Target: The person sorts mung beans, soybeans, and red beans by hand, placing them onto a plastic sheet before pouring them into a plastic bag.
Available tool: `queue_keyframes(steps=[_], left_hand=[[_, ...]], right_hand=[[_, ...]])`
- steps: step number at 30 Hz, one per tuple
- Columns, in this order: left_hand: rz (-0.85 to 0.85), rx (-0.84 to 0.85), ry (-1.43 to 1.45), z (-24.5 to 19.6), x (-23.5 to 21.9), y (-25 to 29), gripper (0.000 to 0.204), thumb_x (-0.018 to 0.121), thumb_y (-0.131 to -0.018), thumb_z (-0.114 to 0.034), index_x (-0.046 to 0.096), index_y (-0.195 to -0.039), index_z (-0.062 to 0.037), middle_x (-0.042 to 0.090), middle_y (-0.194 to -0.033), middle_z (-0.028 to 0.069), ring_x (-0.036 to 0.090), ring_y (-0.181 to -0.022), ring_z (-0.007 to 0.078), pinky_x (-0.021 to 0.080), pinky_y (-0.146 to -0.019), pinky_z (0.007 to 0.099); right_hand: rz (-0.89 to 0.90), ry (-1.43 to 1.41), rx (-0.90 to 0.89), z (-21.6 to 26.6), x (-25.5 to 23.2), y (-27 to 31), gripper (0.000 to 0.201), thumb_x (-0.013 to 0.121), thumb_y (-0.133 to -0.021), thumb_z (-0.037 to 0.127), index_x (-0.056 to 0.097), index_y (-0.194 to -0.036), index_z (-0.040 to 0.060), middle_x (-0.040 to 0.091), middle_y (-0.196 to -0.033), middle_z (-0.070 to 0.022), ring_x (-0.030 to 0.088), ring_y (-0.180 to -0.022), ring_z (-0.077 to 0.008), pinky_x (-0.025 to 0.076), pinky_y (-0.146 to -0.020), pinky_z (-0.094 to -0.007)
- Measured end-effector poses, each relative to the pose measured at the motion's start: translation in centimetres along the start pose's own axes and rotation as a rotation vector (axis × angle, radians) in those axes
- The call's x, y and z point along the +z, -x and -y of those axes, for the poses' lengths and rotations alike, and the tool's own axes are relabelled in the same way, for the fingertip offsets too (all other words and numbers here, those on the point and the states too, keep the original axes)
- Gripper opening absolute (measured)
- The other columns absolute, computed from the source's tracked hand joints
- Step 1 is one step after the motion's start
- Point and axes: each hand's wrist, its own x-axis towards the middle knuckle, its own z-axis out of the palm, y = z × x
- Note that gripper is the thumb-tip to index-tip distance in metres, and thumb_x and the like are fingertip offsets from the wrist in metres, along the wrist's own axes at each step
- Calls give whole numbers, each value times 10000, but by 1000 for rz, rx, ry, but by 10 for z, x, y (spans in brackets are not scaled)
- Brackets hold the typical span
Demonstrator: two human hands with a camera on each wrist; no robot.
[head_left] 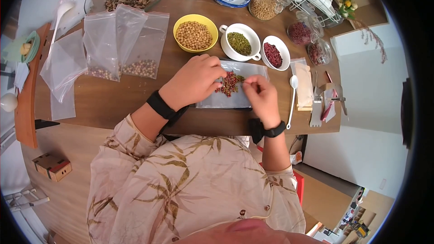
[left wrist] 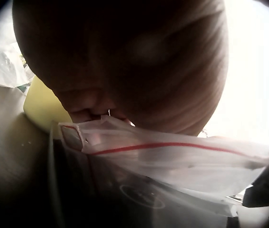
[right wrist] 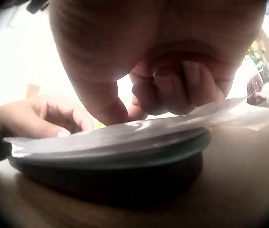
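A clear plastic bag [head_left: 210, 101] lies on a dark flat slab near the table's front edge; mixed red, green and pale beans [head_left: 229, 84] show in its middle. My left hand [head_left: 194, 79] reaches over its left side, fingers bent loosely and thumb apart, at the beans' left edge. From the right, my right hand [head_left: 263, 97] brings thumb and index finger together beside the green beans, the other fingers curled; whatever is between the tips is hidden. In the left wrist view the bag [left wrist: 172, 164] shows a red seal line. The right wrist view shows the slab's greenish edge [right wrist: 172, 154] beneath.
Behind the bag stand a yellow bowl [head_left: 193, 46] of chickpeas, a white two-handled bowl [head_left: 226, 49] of green beans and a white bowl [head_left: 285, 65] of red beans. Several plastic bags [head_left: 101, 40] lie at the left. A white spoon [head_left: 291, 101] and glass jars are at the right.
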Motion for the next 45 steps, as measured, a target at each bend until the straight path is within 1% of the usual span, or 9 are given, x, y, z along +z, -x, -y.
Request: queue_keyframes(steps=[1,4,8,13,16,18,21,40,45], left_hand=[[-2,2,4,0,0,0,292,856,-880,-122,773,-1157,-80,682,-1170,87,650,-1115,336,525,-997,461],[0,-4,13,0,1,0,293,857,-880,-122,773,-1159,-83,682,-1172,85,650,-1114,334,521,-1002,464],[3,-9,6,-1,2,0,294,858,-880,-119,775,-1160,-86,684,-1169,83,650,-1116,332,517,-1006,465],[6,-15,31,2,1,-1,296,854,-887,-128,776,-1169,-86,687,-1164,84,652,-1123,332,516,-1002,464],[10,-18,44,1,0,-1,292,851,-891,-133,776,-1169,-87,688,-1168,86,654,-1122,335,518,-998,465],[9,-15,31,0,0,-1,292,852,-890,-131,775,-1168,-86,689,-1170,87,655,-1122,336,520,-998,465],[5,-15,19,1,0,-1,290,852,-889,-129,772,-1164,-82,689,-1173,88,656,-1121,338,523,-1000,466],[15,-19,5,-2,0,0,296,853,-881,-122,773,-1162,-79,686,-1172,90,651,-1127,336,524,-1005,462],[11,-6,16,1,-1,0,292,852,-888,-128,772,-1164,-78,686,-1169,90,651,-1123,337,522,-1005,461]], right_hand=[[3,-1,0,-3,-10,0,94,734,-999,130,735,-1035,42,594,-802,-16,583,-705,-164,461,-631,-328],[242,-1257,231,-10,-38,8,143,587,-1053,141,598,-1163,50,638,-1029,-60,610,-865,-152,473,-701,-266],[152,-1538,352,-7,-35,26,144,597,-1049,100,607,-1184,48,680,-1178,-103,677,-1042,-213,570,-832,-311],[102,-1489,475,-1,-19,25,201,629,-1076,55,651,-1275,47,698,-1114,-74,685,-958,-212,558,-778,-320],[119,-935,379,-2,-16,16,143,695,-1064,105,726,-1191,45,679,-890,-33,634,-768,-185,493,-664,-338],[-52,183,42,18,-6,11,124,759,-1030,149,783,-1085,41,592,-713,-44,560,-641,-200,441,-602,-384],[-83,281,27,16,1,3,142,792,-997,185,805,-1041,51,571,-705,-95,571,-639,-236,461,-612,-414],[10,320,82,19,3,-17,202,792,-954,210,776,-1018,19,691,-758,-117,685,-703,-260,528,-658,-418],[-11,-396,321,-1,-25,-15,143,713,-1023,162,727,-1079,31,621,-766,20,553,-648,-133,474,-618,-307]])
